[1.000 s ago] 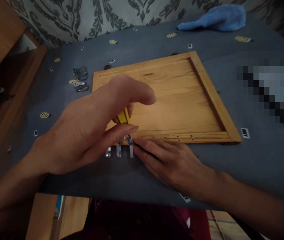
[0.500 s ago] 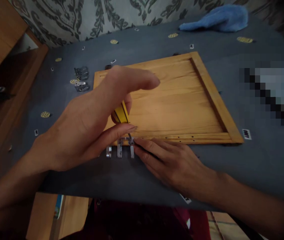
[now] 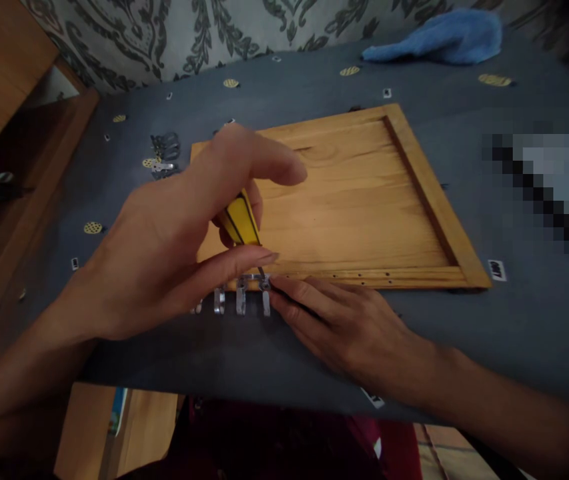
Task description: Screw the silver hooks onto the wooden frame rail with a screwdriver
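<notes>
My left hand (image 3: 169, 233) is closed round the yellow-and-black handle of a screwdriver (image 3: 242, 220), its index finger stretched out above. The thin shaft points down at a metal hook (image 3: 266, 303) on the near rail of a framed wooden panel (image 3: 344, 200). Against that same hook the fingertips of my right hand (image 3: 349, 320) are pressed together, steadying it; their exact grip is partly hidden. More hooks (image 3: 241, 300) stand in a row to the left along the rail, partly under my left hand. Small dark holes dot the rail to the right.
Several loose metal hooks (image 3: 165, 147) lie on the grey patterned tabletop (image 3: 314, 360), beyond the panel's left end. A blue cloth (image 3: 444, 40) rests at the back. On the right is a blurred-out flat object (image 3: 559, 187). A wooden cabinet (image 3: 9, 67) borders the left side.
My left hand has turned slightly, its index fingertip moving left and a little down, with the screwdriver handle turning too. Another hook shows at the left. My right hand keeps its place.
</notes>
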Demonstrator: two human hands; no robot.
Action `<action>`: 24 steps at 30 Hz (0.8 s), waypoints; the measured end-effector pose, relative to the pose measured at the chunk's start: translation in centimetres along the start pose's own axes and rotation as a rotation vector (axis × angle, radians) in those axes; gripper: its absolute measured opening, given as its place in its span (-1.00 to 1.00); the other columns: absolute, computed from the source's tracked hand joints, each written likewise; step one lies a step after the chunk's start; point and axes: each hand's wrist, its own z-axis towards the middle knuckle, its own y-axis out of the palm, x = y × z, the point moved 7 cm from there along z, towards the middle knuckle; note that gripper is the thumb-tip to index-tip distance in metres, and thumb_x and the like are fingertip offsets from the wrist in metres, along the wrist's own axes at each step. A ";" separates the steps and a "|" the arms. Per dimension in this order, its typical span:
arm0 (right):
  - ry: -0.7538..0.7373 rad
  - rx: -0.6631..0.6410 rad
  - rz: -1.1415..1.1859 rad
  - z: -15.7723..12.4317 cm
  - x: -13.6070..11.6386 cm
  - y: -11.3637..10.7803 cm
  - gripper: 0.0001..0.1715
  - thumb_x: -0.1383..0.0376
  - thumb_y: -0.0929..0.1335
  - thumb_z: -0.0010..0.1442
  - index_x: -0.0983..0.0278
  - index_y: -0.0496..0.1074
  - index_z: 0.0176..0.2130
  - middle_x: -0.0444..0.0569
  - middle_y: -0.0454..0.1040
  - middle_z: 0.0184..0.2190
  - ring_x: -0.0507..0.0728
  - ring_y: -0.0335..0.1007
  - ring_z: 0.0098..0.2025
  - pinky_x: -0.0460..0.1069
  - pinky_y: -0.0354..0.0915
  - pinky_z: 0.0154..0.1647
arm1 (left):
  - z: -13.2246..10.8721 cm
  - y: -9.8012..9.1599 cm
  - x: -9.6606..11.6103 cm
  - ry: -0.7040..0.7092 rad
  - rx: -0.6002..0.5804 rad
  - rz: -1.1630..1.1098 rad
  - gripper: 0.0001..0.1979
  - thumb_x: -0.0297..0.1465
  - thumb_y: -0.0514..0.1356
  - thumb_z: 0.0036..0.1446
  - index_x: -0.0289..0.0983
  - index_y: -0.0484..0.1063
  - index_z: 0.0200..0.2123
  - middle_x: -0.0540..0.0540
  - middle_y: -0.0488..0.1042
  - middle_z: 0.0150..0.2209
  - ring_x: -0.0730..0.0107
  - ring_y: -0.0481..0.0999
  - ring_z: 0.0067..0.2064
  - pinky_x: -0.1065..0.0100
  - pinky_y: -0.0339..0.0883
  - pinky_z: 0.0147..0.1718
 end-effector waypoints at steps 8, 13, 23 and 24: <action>-0.010 0.036 0.012 -0.3 0.0 0.1 -0.73 0.43 0.24 0.28 0.41 0.43 -0.07 0.10 0.48 -0.05 0.15 0.44 -0.16 0.03 0.43 -0.30 | -0.2 0.2 0.1 0.001 0.025 0.071 -0.61 -0.22 0.12 0.22 -0.26 0.16 0.04 -0.09 0.30 -0.20 0.40 0.41 -0.22 0.41 0.35 -0.43; -0.012 0.033 0.010 -0.3 0.0 0.1 -0.72 0.42 0.21 0.30 0.40 0.44 -0.07 0.10 0.48 -0.06 0.14 0.44 -0.18 0.03 0.43 -0.31 | -0.2 0.4 -0.3 0.009 0.019 0.053 -0.62 -0.32 0.16 0.20 -0.22 0.18 0.06 -0.11 0.27 -0.10 0.43 0.41 -0.20 0.45 0.36 -0.40; -0.016 0.050 0.027 -0.4 0.1 0.0 -0.72 0.42 0.23 0.29 0.43 0.42 -0.05 0.12 0.47 -0.04 0.17 0.44 -0.15 0.05 0.44 -0.29 | -0.2 0.4 0.2 0.046 -0.034 -0.122 -0.63 -0.38 0.13 0.24 -0.27 0.13 0.07 -0.08 0.33 -0.04 0.50 0.43 -0.15 0.45 0.38 -0.27; -0.016 0.054 0.025 -0.4 0.1 0.0 -0.72 0.43 0.23 0.29 0.43 0.42 -0.05 0.12 0.47 -0.04 0.17 0.44 -0.14 0.05 0.44 -0.29 | -0.2 0.4 0.3 0.047 -0.005 -0.111 -0.66 -0.36 0.14 0.24 -0.27 0.15 0.04 -0.07 0.35 -0.05 0.52 0.43 -0.20 0.46 0.37 -0.33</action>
